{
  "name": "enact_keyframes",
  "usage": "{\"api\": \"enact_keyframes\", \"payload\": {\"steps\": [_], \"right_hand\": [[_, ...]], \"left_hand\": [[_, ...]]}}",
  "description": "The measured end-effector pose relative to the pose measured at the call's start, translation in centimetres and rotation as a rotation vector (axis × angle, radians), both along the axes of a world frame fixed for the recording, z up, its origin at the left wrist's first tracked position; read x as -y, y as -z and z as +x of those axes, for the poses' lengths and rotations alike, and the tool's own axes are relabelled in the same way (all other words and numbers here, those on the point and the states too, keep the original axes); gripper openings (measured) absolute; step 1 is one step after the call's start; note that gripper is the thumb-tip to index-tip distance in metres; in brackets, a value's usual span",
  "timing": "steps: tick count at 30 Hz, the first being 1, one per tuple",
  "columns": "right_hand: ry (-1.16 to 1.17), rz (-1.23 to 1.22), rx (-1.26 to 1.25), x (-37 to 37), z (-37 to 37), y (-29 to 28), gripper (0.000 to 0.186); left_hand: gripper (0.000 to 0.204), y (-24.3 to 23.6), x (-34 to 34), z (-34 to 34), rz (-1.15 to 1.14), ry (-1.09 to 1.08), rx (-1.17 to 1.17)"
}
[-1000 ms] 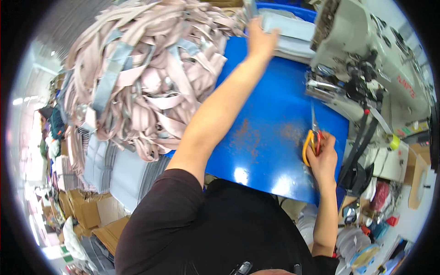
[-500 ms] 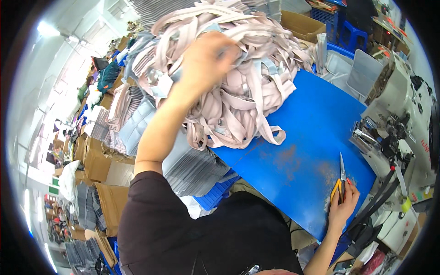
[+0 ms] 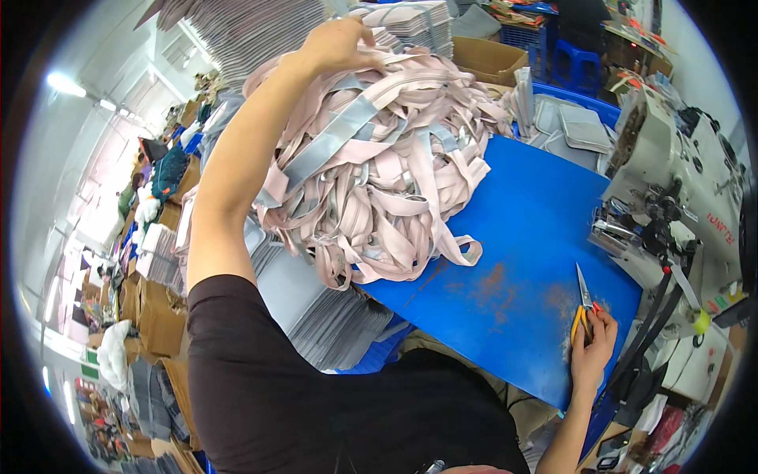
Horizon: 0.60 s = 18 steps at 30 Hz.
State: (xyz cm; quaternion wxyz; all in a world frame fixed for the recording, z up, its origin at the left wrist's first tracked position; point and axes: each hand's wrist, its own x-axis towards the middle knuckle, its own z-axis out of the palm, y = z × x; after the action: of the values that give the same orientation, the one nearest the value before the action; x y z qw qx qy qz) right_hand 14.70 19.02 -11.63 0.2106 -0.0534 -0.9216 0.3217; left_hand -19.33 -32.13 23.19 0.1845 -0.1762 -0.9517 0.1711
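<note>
Over the back of a large tangled heap of pink and grey-blue zipper straps (image 3: 387, 201), my left hand (image 3: 346, 47) reaches toward bundled pale stacks (image 3: 403, 24), its fingers curved and apart; any contact is unclear. My right hand (image 3: 594, 340) rests on the blue tabletop (image 3: 521, 205), closed on scissors (image 3: 583, 292) with yellow and red handles, blades pointing away from me. The heap lies across the table's left part.
A sewing machine (image 3: 663, 158) stands at the right. Grey fabric stacks (image 3: 308, 316) lie left of the table. Behind are a blue bin (image 3: 576, 99), a cardboard box (image 3: 485, 59), a blue stool (image 3: 575, 63) and a dark-clothed person (image 3: 580, 20). Cartons (image 3: 162, 316) crowd the left.
My left hand has moved from the pale items beside the machine, across the strap heap to its back. The view has swung left. My right hand still holds the scissors.
</note>
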Motion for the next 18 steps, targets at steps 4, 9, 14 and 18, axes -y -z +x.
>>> {"api": "enact_keyframes", "payload": {"steps": [4, 9, 14, 18], "right_hand": [[0.015, 0.030, -0.010, 0.2, 0.1, -0.1, 0.029], [-0.007, 0.020, -0.006, 0.2, 0.0, 0.2, 0.030], [-0.027, 0.018, 0.004, 0.3, 0.0, 0.5, 0.030], [-0.022, 0.016, -0.017, 0.3, 0.3, 0.3, 0.034]], "left_hand": [[0.027, -0.9, 0.5, -1.2, -0.077, -0.125, 0.121], [0.021, -8.9, 8.0, -2.5, 0.276, 0.062, -0.441], [0.020, -18.0, 5.5, 4.4, 1.081, 0.124, -0.458], [0.022, -20.9, 2.0, 7.2, 1.430, 0.267, -0.243]]}}
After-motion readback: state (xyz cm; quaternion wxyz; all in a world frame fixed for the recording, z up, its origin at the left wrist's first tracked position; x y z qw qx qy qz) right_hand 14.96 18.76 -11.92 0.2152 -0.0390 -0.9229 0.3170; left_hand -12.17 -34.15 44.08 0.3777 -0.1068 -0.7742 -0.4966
